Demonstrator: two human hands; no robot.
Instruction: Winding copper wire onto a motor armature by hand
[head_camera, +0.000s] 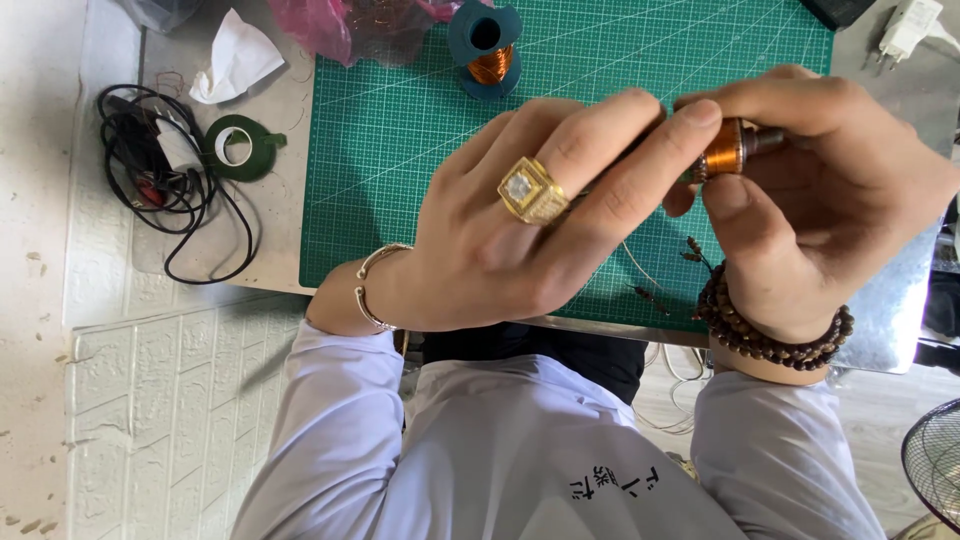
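Head view, only one. Left hand and right hand meet above the green cutting mat, both closed around a small copper coil wound on a dark spindle. Right hand pinches it: thumb underneath, forefinger curled over the top, the metal end of the spindle poking out just past the forefinger. Left hand comes in from the side, fingers extended and pressed close together, middle and index fingertips touching the coil's near edge; the thumb is hidden, so cannot tell whether it grips from below. Gold ring on the left hand, silver bangle on that wrist, brown bead bracelet on the right wrist.

Thin loose wire trails down below the hands over the mat, ends near the bracelet.

Beyond the left fingertips: teal spool of copper wire, upright, well apart from the hands. Further out to the left of the left hand: green tape roll, black cable tangle, crumpled white tissue.

Judgement on doing it well: the right pinch should hold steady on the spindle rather than the windings, the left fingertips should stay light so turns lie flat and don't slip, and the trailing wire wants to be clear of the bracelet beads.
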